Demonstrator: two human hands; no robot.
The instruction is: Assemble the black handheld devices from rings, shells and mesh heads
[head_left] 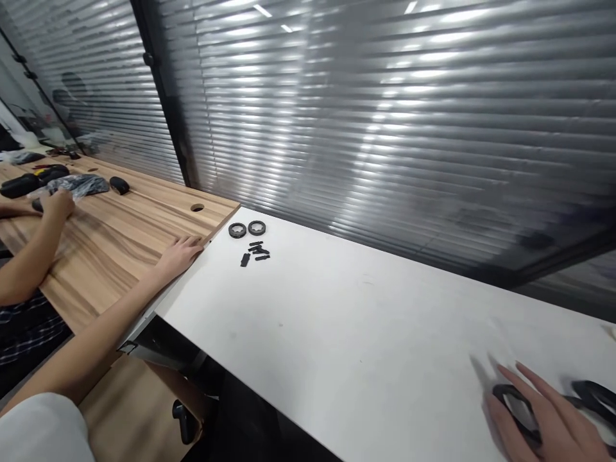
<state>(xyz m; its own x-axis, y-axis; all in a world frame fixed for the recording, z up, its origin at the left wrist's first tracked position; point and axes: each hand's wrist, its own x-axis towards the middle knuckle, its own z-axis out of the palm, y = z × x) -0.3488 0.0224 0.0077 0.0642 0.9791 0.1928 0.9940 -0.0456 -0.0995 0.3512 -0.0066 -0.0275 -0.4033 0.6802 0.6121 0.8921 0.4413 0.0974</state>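
Note:
My left hand [180,251] lies flat with its fingers stretched out on the edge of a wooden desk [120,237], where it meets the white table [360,321]. Just right of that hand lie two black rings [247,228] and several small black parts [255,252] on the white top. At the lower right corner my right hand [543,417] rests with fingers spread over a black loop-shaped piece [514,401]. Another black curved piece [594,394] lies beside it at the frame edge.
Another person's hand [58,202] and forearm rest on the wooden desk at far left, near a plastic bag [77,185] and a black oval object [119,185]. A glass wall with blinds [385,115] runs behind both tables. A dark gap and a chair part [185,420] lie below.

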